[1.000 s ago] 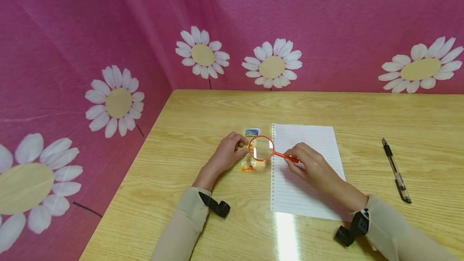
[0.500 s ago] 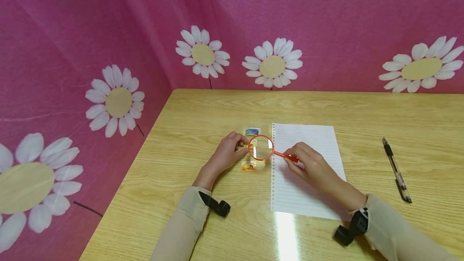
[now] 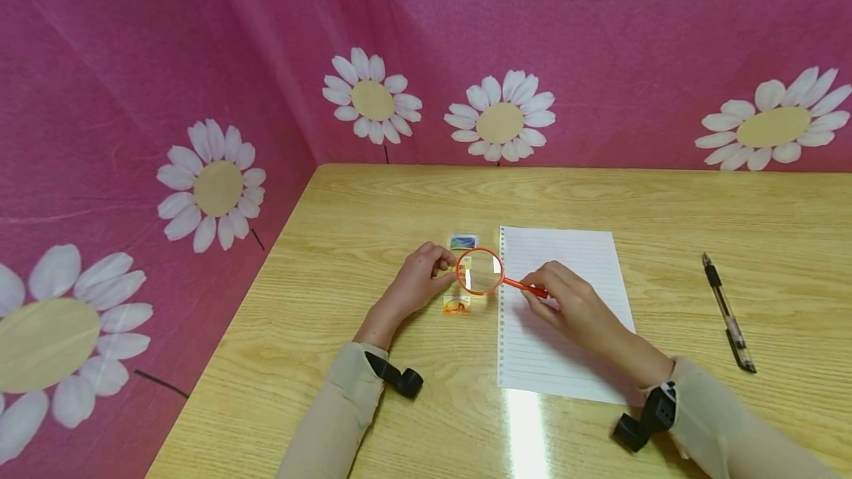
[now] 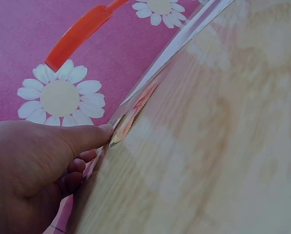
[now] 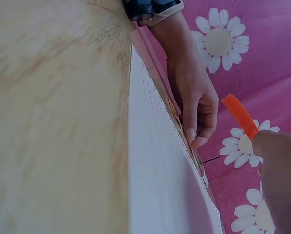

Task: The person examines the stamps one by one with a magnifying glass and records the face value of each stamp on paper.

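In the head view a red-rimmed magnifying glass (image 3: 480,271) is held level over a column of small stamps, its handle pinched by my right hand (image 3: 575,305). A blue stamp (image 3: 464,242) lies at the far end and an orange one (image 3: 456,305) at the near end. Between them, a yellow and red stamp shows partly through the lens. My left hand (image 3: 422,272) rests at the column's left side, fingers loosely bent, thumb tip touching or very close to a stamp edge. The left wrist view shows that thumb beside a stamp with a jagged edge (image 4: 135,112).
A lined sheet of paper (image 3: 566,346) with punched holes lies under my right hand, just right of the stamps. Farther right is a black pen (image 3: 728,313) with its cap on the back end. Pink flowered cloth (image 3: 426,21) stands behind and left of the wooden table (image 3: 399,198).
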A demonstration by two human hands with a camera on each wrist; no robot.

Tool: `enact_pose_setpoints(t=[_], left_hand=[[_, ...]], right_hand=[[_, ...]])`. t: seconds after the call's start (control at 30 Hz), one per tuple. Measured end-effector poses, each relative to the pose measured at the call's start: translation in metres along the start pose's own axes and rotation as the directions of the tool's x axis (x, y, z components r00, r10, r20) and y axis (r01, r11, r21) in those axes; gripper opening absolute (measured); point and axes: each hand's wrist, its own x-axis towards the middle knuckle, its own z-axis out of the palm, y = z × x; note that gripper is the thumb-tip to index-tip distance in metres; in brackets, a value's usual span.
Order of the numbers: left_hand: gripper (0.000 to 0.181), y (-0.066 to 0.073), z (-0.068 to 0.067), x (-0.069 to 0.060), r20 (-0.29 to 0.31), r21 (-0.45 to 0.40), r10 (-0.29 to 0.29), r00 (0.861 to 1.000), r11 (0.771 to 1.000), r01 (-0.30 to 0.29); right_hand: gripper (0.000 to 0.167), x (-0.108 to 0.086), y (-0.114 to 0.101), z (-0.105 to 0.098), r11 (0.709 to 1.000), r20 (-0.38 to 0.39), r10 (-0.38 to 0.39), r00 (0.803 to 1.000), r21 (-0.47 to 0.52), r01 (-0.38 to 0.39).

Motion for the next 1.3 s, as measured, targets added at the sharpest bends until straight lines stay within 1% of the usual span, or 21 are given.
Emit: enact_pose_setpoints(t=[0.33, 0.8, 1.03, 1.3], left_hand=[[0.016, 0.001, 0.000, 0.000, -0.005, 0.001, 0.001, 1.000, 1.000, -0.001], [0.016, 0.000, 0.000, 0.000, -0.005, 0.001, 0.001, 1.000, 1.000, -0.001], [0.017, 0.001, 0.001, 0.000, -0.008, 0.009, 0.011, 1.000, 1.000, -0.011], [0.017, 0.002, 0.000, -0.001, -0.018, 0.021, 0.009, 1.000, 1.000, -0.009]], right_hand=[[0.028, 0.002, -0.002, 0.000, 1.000, -0.012, -0.006, 1.000, 0.004, 0.006], [0.032, 0.000, 0.000, 0.001, 1.000, -0.003, -0.007, 1.000, 0.000, 0.007], [0.031, -0.001, -0.001, -0.004, 1.000, -0.003, 0.000, 1.000, -0.013, 0.000], [0.030, -0.005, 0.000, -0.010, 1.000, -0.013, 0.006, 1.000, -0.029, -0.006]])
